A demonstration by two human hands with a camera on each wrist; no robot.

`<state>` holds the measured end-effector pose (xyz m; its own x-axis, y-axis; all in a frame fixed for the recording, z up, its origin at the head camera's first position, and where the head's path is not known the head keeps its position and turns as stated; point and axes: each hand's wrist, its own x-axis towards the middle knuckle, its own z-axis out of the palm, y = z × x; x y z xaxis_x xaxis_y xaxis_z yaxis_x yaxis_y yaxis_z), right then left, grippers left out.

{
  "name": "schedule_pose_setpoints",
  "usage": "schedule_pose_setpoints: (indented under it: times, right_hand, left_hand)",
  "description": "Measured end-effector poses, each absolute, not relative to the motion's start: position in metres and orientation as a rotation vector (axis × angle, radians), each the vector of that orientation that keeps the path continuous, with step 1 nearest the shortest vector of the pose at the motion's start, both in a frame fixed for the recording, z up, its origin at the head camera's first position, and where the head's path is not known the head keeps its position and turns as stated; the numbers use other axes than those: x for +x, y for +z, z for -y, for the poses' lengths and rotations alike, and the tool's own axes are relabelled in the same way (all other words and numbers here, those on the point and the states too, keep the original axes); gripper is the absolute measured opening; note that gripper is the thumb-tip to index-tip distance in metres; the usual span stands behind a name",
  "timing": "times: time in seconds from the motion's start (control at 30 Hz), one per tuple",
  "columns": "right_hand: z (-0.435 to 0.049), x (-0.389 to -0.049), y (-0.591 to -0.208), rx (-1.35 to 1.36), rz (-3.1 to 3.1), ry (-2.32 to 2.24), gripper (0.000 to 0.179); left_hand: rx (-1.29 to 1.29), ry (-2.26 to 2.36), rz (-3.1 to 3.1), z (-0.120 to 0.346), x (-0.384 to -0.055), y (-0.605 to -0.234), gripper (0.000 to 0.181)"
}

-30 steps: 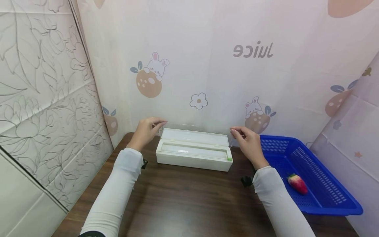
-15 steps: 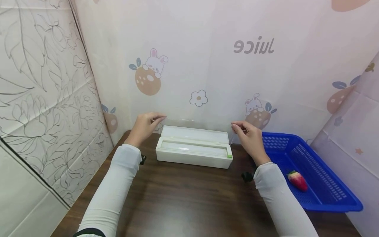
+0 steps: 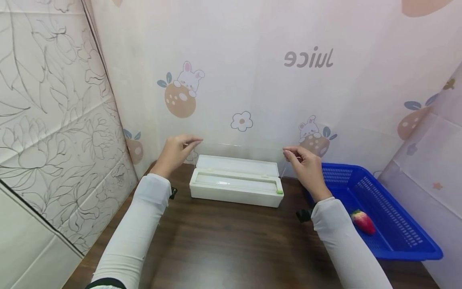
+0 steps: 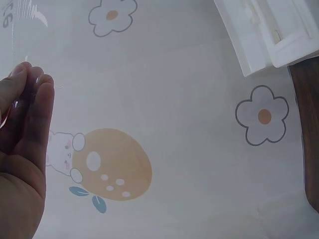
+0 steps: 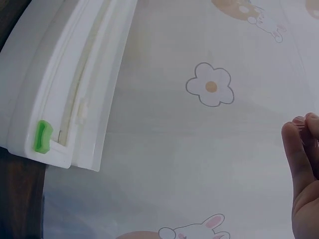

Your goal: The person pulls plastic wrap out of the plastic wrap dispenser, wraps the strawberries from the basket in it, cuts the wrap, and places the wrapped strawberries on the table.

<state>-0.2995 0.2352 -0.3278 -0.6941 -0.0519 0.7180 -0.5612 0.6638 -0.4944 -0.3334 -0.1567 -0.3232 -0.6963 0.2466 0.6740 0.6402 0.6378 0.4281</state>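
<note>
A white cling film dispenser (image 3: 234, 196) sits on the table with its lid tipped back; a small green slider (image 3: 279, 192) is at its right end. Above it stretches a clear sheet of cling film (image 3: 231, 145), drawn up and seen mostly by its shiny edges. My left hand (image 3: 175, 155) pinches the film's left corner between thumb and fingers. At the right corner, my right hand (image 3: 307, 169) pinches it too. In the left wrist view the film glints beside the fingertips (image 4: 22, 69). The right wrist view shows the dispenser's slotted top and slider.
To the right, a blue plastic basket (image 3: 404, 256) holds one strawberry (image 3: 363, 222), and my right forearm passes close to its left side. A patterned curtain (image 3: 242, 80) hangs right behind the dispenser. The brown wooden table (image 3: 231, 249) extends toward me.
Both hands have risen slightly, lifting the film's edge higher above the dispenser. They keep their pinch on the corners, and the dispenser stays in place.
</note>
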Motion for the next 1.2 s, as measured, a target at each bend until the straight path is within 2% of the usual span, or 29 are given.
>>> schedule_pose_setpoints:
  times: [1.2]
  right_hand:
    - [-0.235,-0.280,-0.296,0.490,2.188,0.918,0.020]
  left_hand:
    - [-0.763,-0.857,2.127,0.162,-0.320,-0.294,0.017]
